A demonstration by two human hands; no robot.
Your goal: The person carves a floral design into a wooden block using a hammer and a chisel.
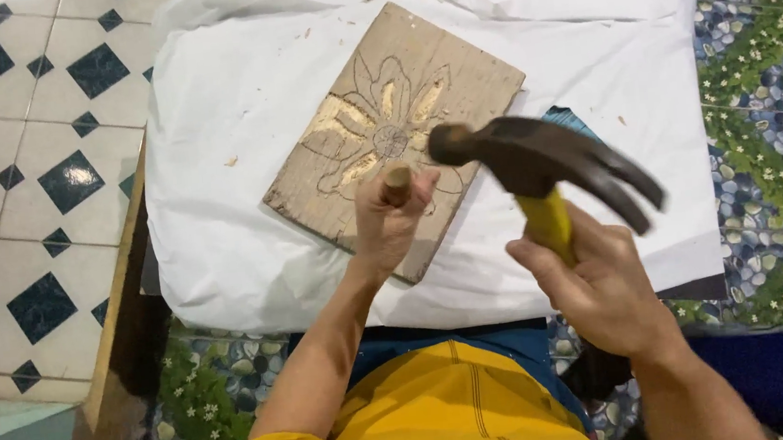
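Observation:
A wooden board (454,73) with a flower outline, partly carved into pale grooves, lies tilted on a white cloth (221,216). My left hand (390,222) grips a wooden-handled chisel (397,182) held upright on the board's near part, below the flower's centre. My right hand (595,282) holds a claw hammer (537,155) by its yellow handle. Its dark head hangs blurred just right of the chisel's top, a little above it.
The cloth covers a low wooden table (121,310). Small wood chips (232,161) lie scattered on the cloth. White floor tiles with dark diamonds (26,139) are at the left, a pebble-and-flower patterned floor (761,122) at the right. My yellow and blue clothing (445,404) fills the bottom.

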